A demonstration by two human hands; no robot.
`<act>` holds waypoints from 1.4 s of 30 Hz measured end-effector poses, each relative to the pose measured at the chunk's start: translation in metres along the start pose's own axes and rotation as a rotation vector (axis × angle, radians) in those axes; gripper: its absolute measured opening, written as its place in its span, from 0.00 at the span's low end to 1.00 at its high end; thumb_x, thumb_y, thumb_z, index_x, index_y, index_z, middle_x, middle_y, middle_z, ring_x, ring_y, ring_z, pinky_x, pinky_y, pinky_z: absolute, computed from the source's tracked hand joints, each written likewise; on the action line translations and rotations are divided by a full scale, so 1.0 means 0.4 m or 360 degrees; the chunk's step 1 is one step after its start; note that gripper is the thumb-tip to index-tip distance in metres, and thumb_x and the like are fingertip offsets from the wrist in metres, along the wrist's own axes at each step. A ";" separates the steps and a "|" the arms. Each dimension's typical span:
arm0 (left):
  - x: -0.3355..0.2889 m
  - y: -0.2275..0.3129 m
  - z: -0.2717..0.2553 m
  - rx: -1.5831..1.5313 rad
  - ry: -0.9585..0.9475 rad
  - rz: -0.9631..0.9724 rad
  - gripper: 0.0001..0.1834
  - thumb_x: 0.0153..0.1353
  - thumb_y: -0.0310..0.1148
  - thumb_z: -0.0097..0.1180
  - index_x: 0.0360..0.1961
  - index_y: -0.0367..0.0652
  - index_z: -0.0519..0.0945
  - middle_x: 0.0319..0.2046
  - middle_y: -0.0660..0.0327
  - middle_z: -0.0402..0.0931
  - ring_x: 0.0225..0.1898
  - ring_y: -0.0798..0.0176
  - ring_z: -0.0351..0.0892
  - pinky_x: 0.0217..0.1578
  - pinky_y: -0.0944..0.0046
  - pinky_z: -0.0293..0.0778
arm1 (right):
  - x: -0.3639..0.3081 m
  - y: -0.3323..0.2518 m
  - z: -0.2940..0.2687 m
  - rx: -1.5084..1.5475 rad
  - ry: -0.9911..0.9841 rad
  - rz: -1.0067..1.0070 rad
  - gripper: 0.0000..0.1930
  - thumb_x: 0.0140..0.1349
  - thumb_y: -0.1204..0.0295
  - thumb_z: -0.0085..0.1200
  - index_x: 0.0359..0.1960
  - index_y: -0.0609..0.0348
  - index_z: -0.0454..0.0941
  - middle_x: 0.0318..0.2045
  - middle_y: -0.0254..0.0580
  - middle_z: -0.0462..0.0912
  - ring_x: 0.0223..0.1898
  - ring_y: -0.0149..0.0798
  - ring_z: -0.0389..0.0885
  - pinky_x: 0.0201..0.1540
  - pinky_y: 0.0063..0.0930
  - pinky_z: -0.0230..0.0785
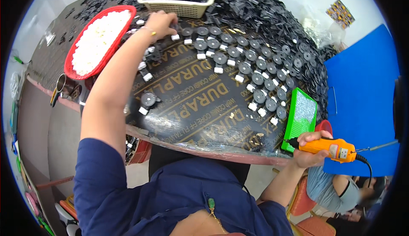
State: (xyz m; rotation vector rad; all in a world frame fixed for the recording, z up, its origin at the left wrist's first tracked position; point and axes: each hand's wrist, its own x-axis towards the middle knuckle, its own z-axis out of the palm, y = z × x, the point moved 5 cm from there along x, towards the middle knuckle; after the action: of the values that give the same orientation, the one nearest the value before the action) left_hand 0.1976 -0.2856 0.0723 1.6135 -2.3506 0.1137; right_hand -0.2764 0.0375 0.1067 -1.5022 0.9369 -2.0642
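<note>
My left hand [161, 24] reaches to the far side of the table, fingers closed on a black part with a white end block [175, 37]. To its right, several black round wheel pieces [220, 58] with white end blocks lie in curved rows. My right hand [310, 150] is wrapped round an orange electric screwdriver [328, 149], held level at the table's right front edge. The screwdriver's dark tip points left, over the near end of a green tray [292, 127] of small silvery pieces. One separate wheel piece [148, 99] sits left of the middle.
A red basket [133, 12] of white pieces stands at the left. Behind my left hand is a cream basket [183, 9] of black parts. Heaps of loose black parts [251, 5] cover the back and right. A blue panel [362, 95] and another person's leg [326, 185] are at the right.
</note>
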 end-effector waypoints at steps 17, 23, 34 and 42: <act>-0.399 0.751 -0.002 -0.0844 -0.0265 0.0772 0.24 0.44 0.32 0.71 0.45 0.44 0.80 0.41 0.61 0.79 0.49 0.56 0.73 0.50 0.57 0.65 | 0.074 0.092 -0.263 -0.0549 0.0405 -0.0058 0.28 0.66 0.50 0.54 0.48 0.68 0.68 0.24 0.43 0.79 0.20 0.33 0.74 0.25 0.24 0.70; -0.400 0.735 0.030 -0.1007 -0.0132 0.0698 0.27 0.43 0.36 0.73 0.47 0.45 0.80 0.43 0.60 0.80 0.51 0.55 0.73 0.53 0.56 0.65 | 0.081 0.104 -0.282 -0.0529 0.0355 -0.0056 0.27 0.67 0.51 0.52 0.47 0.67 0.67 0.24 0.43 0.79 0.20 0.32 0.74 0.25 0.24 0.70; -0.412 0.738 0.062 -0.1082 -0.0191 0.0670 0.25 0.45 0.38 0.72 0.46 0.46 0.81 0.41 0.61 0.80 0.52 0.55 0.74 0.54 0.55 0.63 | 0.080 0.075 -0.286 -0.0510 0.0394 -0.0071 0.31 0.64 0.44 0.54 0.49 0.65 0.67 0.25 0.43 0.79 0.20 0.33 0.73 0.25 0.25 0.69; -0.412 0.744 0.075 -0.1148 -0.0194 0.0665 0.24 0.45 0.38 0.72 0.46 0.46 0.80 0.42 0.61 0.79 0.53 0.55 0.73 0.55 0.55 0.63 | 0.018 -0.004 0.056 0.0397 -0.0306 -0.0094 0.38 0.60 0.34 0.50 0.53 0.60 0.66 0.28 0.47 0.81 0.22 0.38 0.78 0.27 0.32 0.73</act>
State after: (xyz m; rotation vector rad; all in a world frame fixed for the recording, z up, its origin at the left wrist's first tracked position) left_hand -0.0281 -0.0334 0.0266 0.8009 -2.3700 -0.6824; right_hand -0.2578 0.0276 0.1170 -1.5735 0.5470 -1.9502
